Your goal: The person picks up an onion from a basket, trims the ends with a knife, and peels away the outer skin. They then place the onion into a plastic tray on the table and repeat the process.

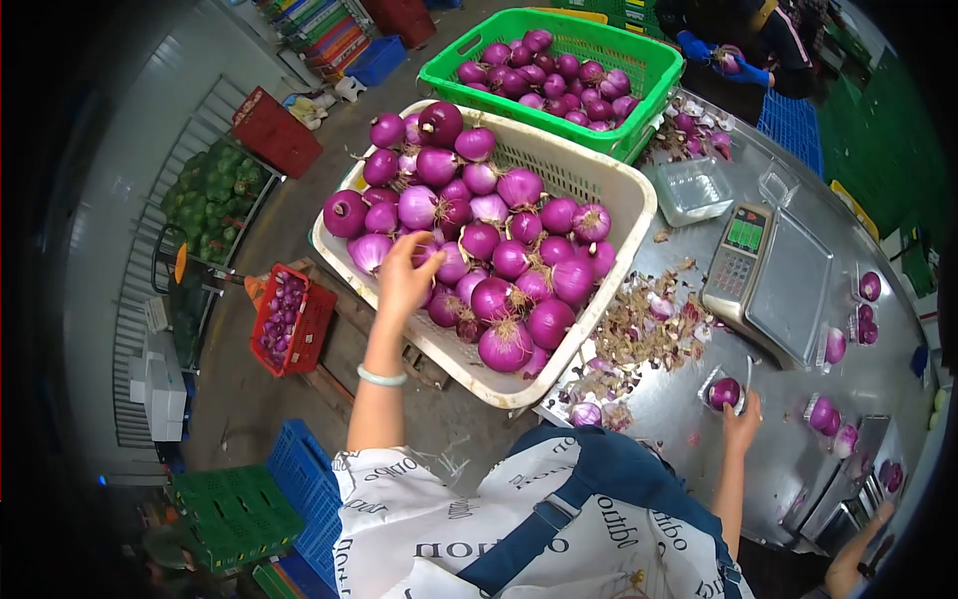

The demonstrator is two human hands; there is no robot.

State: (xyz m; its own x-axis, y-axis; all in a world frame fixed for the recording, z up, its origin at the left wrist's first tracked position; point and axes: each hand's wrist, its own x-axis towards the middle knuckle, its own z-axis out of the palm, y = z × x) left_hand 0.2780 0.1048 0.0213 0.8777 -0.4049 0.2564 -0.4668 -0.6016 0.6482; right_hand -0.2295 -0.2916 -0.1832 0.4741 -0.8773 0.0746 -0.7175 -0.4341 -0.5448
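My left hand [407, 274] reaches into a cream plastic crate [629, 225] heaped with red onions [504, 344]. Its fingers and thumb curl round a red onion [427, 250] near the crate's left side, which they partly hide. Over the steel table, my right hand [740, 423] grips the edge of a small clear plastic tray [710, 384]. One peeled red onion [723, 393] sits in that tray. Dry onion skins [639, 334] lie between the crate and the tray, with a loose onion [586, 413] at the table's near edge.
A digital scale [738, 270] stands on the steel table [689, 464], with stacked clear trays [692, 190] behind it. Packed onions [824, 414] sit to the right. A green crate of onions [649, 65] is beyond. Another person's blue-gloved hand [748, 72] holds an onion at the back.
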